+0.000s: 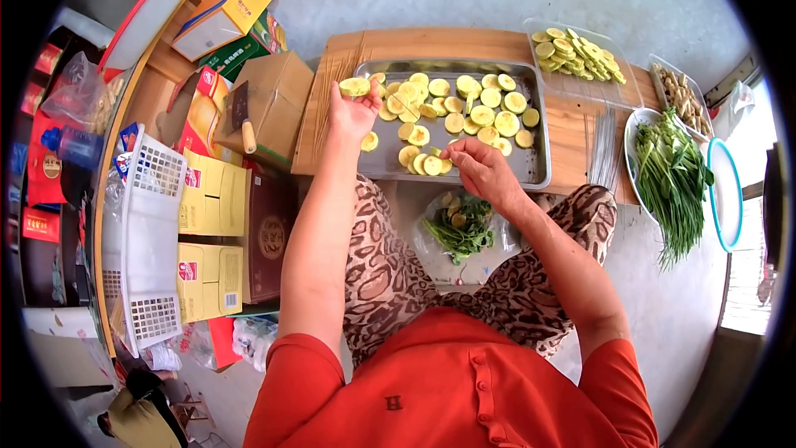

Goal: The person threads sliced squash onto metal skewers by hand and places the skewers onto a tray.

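Observation:
My left hand [355, 112] is raised over the left end of a metal tray [543, 137], its fingers closed around a round zucchini slice [355, 86]. My right hand [483, 168] is at the tray's front edge, thumb and fingertips pinched together close to some slices. What the pinch holds is too small to make out. Many pale yellow-green zucchini slices [507, 123] lie spread and overlapping in the tray. Thin wooden skewers [332, 87] lie on the wooden table [398, 40] left of the tray.
A clear container [634, 91] with stacked slices, thin metal skewers [604, 149], leafy greens [672, 166] and a tray of pale root-like pieces [681, 98] are to the right. Cartons [278, 99] and a knife [242, 120] are left. Below the table sits a bag of greens [460, 228].

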`<control>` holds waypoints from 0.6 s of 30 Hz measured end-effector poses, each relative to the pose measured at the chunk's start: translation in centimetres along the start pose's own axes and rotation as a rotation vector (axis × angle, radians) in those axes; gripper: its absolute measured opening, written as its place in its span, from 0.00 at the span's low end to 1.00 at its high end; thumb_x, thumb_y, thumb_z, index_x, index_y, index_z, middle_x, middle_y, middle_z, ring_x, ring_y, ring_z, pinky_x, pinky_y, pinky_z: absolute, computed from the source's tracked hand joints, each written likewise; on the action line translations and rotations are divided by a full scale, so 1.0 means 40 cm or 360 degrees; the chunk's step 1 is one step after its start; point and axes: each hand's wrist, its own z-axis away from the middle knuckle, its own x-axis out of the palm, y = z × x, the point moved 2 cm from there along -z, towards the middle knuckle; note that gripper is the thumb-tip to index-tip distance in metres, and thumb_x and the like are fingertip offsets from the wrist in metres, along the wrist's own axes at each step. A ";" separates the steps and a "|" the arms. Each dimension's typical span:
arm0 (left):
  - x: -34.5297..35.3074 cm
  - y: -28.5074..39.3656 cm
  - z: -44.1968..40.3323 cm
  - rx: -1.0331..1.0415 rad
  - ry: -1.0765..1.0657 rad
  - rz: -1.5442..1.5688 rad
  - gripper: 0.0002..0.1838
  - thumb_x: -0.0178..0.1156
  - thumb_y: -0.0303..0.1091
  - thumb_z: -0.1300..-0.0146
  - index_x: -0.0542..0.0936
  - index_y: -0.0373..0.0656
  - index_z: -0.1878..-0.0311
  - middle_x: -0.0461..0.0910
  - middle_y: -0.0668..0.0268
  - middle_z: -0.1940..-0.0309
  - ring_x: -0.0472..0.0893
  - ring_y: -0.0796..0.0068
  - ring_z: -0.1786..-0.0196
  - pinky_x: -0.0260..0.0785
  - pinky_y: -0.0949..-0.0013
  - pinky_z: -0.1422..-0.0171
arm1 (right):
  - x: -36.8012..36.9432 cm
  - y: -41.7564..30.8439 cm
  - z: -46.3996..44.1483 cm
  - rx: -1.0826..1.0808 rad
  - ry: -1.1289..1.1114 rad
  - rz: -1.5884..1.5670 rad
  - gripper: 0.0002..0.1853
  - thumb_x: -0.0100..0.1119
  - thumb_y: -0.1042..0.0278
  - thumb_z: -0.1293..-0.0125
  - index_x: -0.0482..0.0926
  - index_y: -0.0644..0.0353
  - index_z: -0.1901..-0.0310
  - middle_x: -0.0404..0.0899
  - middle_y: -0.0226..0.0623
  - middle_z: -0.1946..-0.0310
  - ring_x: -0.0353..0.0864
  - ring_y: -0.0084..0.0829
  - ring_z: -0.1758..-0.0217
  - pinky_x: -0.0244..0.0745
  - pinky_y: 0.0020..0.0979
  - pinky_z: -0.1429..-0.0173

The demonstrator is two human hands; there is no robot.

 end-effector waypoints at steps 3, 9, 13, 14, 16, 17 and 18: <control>0.013 -0.017 0.005 0.0038 -0.0022 -0.0001 0.35 0.30 0.61 0.31 0.72 0.35 0.57 0.75 0.51 0.61 0.73 0.65 0.64 0.70 0.66 0.58 | 0.005 -0.008 0.016 0.0050 -0.0097 -0.0009 0.09 0.47 0.65 0.28 0.76 0.57 0.59 0.59 0.15 0.85 0.53 0.10 0.84 0.47 0.17 0.80; 0.014 -0.020 -0.002 0.0029 -0.0100 -0.0003 0.33 0.29 0.62 0.31 0.71 0.40 0.55 0.77 0.53 0.61 0.74 0.65 0.65 0.69 0.64 0.59 | 0.007 -0.004 0.021 0.0066 -0.0137 0.0034 0.09 0.47 0.65 0.29 0.77 0.57 0.58 0.59 0.14 0.82 0.54 0.09 0.81 0.48 0.16 0.79; 0.021 -0.021 0.000 0.0034 -0.0116 -0.0021 0.33 0.28 0.61 0.31 0.71 0.41 0.55 0.78 0.53 0.62 0.74 0.65 0.66 0.69 0.64 0.59 | 0.008 -0.013 0.021 0.0087 -0.0113 0.0058 0.09 0.47 0.65 0.29 0.77 0.57 0.58 0.59 0.14 0.82 0.54 0.09 0.81 0.48 0.16 0.78; 0.020 -0.023 -0.001 0.0031 -0.0105 -0.0028 0.32 0.28 0.61 0.31 0.72 0.41 0.55 0.78 0.53 0.62 0.74 0.65 0.66 0.69 0.65 0.59 | 0.009 -0.014 0.020 0.0087 -0.0110 0.0057 0.09 0.47 0.65 0.29 0.77 0.57 0.58 0.59 0.14 0.82 0.54 0.09 0.81 0.48 0.16 0.78; 0.019 -0.024 -0.001 0.0022 -0.0124 -0.0022 0.33 0.28 0.61 0.31 0.72 0.41 0.55 0.78 0.53 0.62 0.74 0.65 0.66 0.69 0.64 0.59 | 0.009 -0.014 0.019 0.0070 -0.0109 0.0076 0.09 0.47 0.65 0.29 0.77 0.57 0.58 0.60 0.14 0.82 0.54 0.09 0.81 0.49 0.17 0.78; 0.020 -0.023 0.000 0.0017 -0.0143 -0.0016 0.33 0.28 0.62 0.31 0.72 0.41 0.54 0.78 0.54 0.62 0.74 0.65 0.66 0.69 0.64 0.59 | 0.010 -0.012 0.019 0.0070 -0.0107 0.0077 0.09 0.47 0.65 0.29 0.77 0.57 0.58 0.60 0.14 0.82 0.54 0.09 0.81 0.49 0.17 0.78; 0.021 -0.024 0.000 0.0016 -0.0144 -0.0014 0.33 0.28 0.62 0.31 0.72 0.41 0.54 0.78 0.54 0.62 0.74 0.65 0.66 0.69 0.64 0.59 | 0.010 -0.010 0.018 0.0061 -0.0106 0.0076 0.09 0.47 0.65 0.29 0.77 0.57 0.58 0.60 0.14 0.82 0.54 0.09 0.81 0.49 0.17 0.78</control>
